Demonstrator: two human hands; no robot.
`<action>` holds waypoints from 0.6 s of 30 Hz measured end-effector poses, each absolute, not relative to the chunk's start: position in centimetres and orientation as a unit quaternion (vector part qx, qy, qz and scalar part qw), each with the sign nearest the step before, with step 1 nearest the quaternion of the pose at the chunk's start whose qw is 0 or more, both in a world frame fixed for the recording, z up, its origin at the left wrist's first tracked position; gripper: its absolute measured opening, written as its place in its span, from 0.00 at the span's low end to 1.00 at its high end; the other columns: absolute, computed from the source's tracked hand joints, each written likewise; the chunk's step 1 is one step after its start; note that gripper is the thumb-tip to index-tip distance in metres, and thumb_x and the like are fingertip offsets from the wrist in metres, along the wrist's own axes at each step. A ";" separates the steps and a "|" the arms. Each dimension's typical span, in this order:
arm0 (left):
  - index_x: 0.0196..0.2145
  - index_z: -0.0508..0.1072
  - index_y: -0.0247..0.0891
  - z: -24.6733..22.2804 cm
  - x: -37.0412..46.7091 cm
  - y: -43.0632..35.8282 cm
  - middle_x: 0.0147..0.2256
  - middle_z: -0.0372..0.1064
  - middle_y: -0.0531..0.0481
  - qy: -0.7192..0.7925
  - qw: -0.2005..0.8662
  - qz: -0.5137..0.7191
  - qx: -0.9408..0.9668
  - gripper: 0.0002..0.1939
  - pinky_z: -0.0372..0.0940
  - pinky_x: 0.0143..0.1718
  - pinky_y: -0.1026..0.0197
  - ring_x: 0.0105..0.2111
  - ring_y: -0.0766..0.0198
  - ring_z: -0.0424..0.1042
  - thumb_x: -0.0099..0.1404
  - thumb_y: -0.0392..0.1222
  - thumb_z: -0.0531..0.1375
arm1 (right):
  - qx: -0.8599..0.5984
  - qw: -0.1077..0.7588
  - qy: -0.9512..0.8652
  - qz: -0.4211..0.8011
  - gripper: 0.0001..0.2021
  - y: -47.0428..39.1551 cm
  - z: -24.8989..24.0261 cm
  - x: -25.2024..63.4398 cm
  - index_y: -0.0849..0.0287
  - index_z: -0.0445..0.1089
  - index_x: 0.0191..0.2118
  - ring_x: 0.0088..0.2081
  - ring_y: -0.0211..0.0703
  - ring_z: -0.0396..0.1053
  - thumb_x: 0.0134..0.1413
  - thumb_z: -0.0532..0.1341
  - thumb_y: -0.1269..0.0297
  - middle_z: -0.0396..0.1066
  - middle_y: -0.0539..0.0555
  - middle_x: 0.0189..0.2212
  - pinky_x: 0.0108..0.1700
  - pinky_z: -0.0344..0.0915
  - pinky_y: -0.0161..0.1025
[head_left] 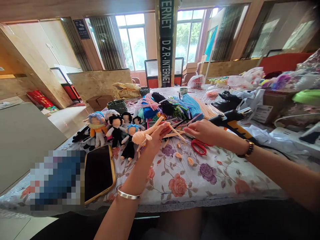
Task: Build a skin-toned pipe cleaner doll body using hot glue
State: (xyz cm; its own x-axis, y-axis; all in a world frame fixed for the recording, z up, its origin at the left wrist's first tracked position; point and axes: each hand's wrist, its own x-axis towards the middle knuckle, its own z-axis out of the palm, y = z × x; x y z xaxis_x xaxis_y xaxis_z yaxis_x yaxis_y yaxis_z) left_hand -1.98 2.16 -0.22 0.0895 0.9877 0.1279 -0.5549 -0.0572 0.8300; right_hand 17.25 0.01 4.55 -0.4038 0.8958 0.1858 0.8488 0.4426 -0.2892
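Observation:
My left hand (158, 136) is closed around a peach pipe-cleaner doll body (142, 136) with a rounded, wound head end pointing left. One thin peach limb sticks out past my fingers to the right. Just right of it, my right hand (200, 130) is held low over the table, its fingers curled and close together; whatever they may hold is hidden. Red-handled scissors (199, 147) lie beneath that hand. Small peach pieces (190, 161) rest on the flowered tablecloth (162, 180) between my forearms.
Several finished dolls (116, 128) sit at left, behind a phone (98, 173) in a yellow case. Pipe-cleaner bundles (191, 105) are heaped at the back. A glue gun (236, 125) lies right, its cord running under my right forearm. Bags and a cardboard box (265, 105) stand farther right.

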 end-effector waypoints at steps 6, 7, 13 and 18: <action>0.30 0.74 0.34 0.3 -1.7 1.7 0.28 0.74 0.49 0.288 0.624 0.615 0.386 0.12 0.62 0.52 0.50 0.40 0.57 0.74 0.47 0.38 0.68 | -0.448 0.232 -0.815 0.284 0.22 -0.8 4.6 14.6 0.59 0.62 0.21 0.20 0.33 0.58 0.55 0.51 0.46 0.64 0.49 0.18 0.23 0.51 0.33; 0.30 0.74 0.34 0.4 -1.7 1.7 0.28 0.74 0.49 0.286 0.625 0.616 0.385 0.11 0.62 0.52 0.50 0.40 0.57 0.74 0.47 0.39 0.68 | -0.445 0.245 -0.812 0.287 0.21 -0.9 4.5 14.2 0.59 0.62 0.21 0.20 0.33 0.58 0.55 0.52 0.47 0.64 0.49 0.18 0.23 0.52 0.33; 0.30 0.76 0.35 0.7 -1.5 1.1 0.31 0.74 0.48 0.263 0.638 0.617 0.378 0.07 0.62 0.50 0.55 0.40 0.58 0.74 0.51 0.38 0.66 | -0.443 0.361 -0.770 0.282 0.19 -1.2 3.2 13.2 0.59 0.63 0.25 0.19 0.34 0.60 0.58 0.49 0.51 0.64 0.48 0.16 0.24 0.55 0.32; 0.30 0.76 0.31 1.1 -1.2 0.4 0.31 0.74 0.46 0.235 0.662 0.595 0.390 0.13 0.61 0.50 0.55 0.39 0.58 0.73 0.46 0.40 0.69 | -0.458 0.398 -0.760 0.233 0.15 -1.6 2.6 13.4 0.58 0.67 0.35 0.18 0.33 0.58 0.59 0.49 0.54 0.63 0.45 0.16 0.24 0.54 0.31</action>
